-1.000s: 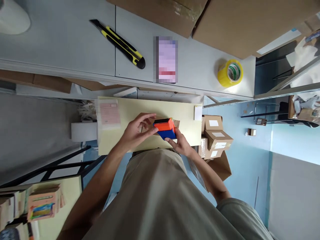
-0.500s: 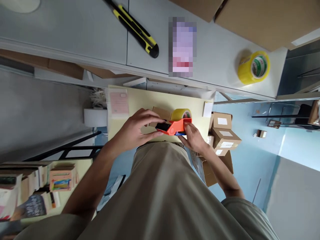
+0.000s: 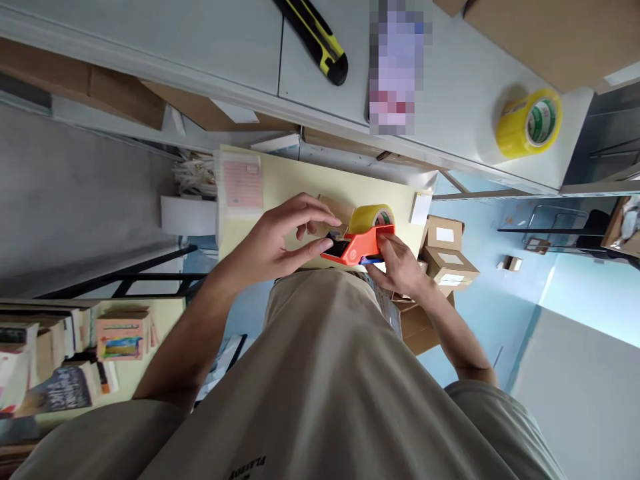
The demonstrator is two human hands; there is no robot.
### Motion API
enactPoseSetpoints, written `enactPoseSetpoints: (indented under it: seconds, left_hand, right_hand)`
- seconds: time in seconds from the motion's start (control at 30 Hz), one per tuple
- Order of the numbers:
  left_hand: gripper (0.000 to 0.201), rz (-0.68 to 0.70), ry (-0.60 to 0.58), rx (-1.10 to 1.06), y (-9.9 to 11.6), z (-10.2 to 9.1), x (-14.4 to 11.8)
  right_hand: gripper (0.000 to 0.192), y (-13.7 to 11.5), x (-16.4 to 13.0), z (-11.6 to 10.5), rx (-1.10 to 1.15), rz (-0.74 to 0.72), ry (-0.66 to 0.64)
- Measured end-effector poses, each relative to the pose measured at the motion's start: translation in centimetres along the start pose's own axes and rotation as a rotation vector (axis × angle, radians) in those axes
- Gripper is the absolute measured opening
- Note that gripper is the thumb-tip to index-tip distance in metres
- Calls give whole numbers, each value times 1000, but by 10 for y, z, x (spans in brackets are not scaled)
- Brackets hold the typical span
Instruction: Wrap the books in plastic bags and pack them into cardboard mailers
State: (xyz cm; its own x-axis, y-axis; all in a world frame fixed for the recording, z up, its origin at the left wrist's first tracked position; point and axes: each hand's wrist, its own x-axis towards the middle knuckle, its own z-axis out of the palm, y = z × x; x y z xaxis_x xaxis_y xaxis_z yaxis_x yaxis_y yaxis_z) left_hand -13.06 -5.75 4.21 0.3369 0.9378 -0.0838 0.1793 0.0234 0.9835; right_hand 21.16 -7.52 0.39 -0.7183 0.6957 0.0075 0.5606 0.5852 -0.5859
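The tape dispenser shows smooth, glossy plastic, the tape rolls shiny plastic film, the desk a smooth, low-sheen top, the shirt matt, creased cloth, and the cartons matt cardboard.

Soft, bright light, dimmer to your left.
The upper tape shadows the grey bench leftward; your hands look fairly sharp, the books blur, your shirt stretches wide, and one patch is pixelated.
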Motion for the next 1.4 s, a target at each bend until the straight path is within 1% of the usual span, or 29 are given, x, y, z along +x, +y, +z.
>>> enactPoseSetpoints:
  seconds: [0.1, 0.17, 0.23, 0.3, 0.4, 0.5, 0.6, 0.67, 0.73, 0.83, 0.93, 1.03, 1.1, 1.17, 1.23, 1.33, 1.4]
  left_hand:
    - [35, -15, -26, -30, -1, -2, -3]
    - [34, -18, 5, -28, -2, -2, -6]
    - [34, -15, 52, -16, -4, 0, -9]
    - [35, -12, 79, -13, -7, 2, -12]
    - [33, 2, 113, -40, -13, 4, -18]
    - [29, -18, 157, -68, -22, 6, -22]
    - [24, -102, 198, -85, -32, 9, -26]
    - [24, -160, 221, -103, -39, 11, -29]
    - [25, -190, 237, -124, -44, 13, -33]
    - [31, -176, 266, -161, -48, 12, -39]
    - [37, -208, 344, -219, -55, 7, -41]
    - [39, -293, 410, -290, -73, 1, -33]
    - [39, -343, 395, -340, -89, 1, -25]
    - [39, -381, 361, -386, -106, 4, -18]
    - [39, -404, 351, -419, -119, 9, -12]
    - [36, -427, 386, -447, -133, 18, -7]
    - [34, -446, 403, -459, -141, 23, -3]
  right_hand:
    - [50, -6, 2, -1, 0, -10, -10]
    - [44, -11, 4, -1, 15, -6, -21]
    - [39, -18, 6, -1, 34, 29, -49]
    - [39, -26, 8, -1, 55, 79, -77]
    - [47, -37, 11, -4, 99, 156, -91]
    - [61, -48, 15, -3, 150, 298, -103]
    - [73, -57, 23, 3, 192, 458, -152]
    - [79, -62, 28, 8, 195, 511, -172]
    - [84, -66, 33, 9, 172, 529, -186]
    - [85, -70, 34, -3, 122, 551, -256]
    - [81, -68, 30, -31, 50, 626, -317]
    - [77, -61, 30, -59, 65, 733, -403]
    - [78, -56, 34, -70, 114, 773, -467]
    - [80, -50, 41, -72, 121, 772, -479]
    - [81, -44, 49, -70, 94, 766, -460]
    - [83, -39, 60, -66, 88, 774, -459]
    - [83, -38, 67, -63, 134, 801, -482]
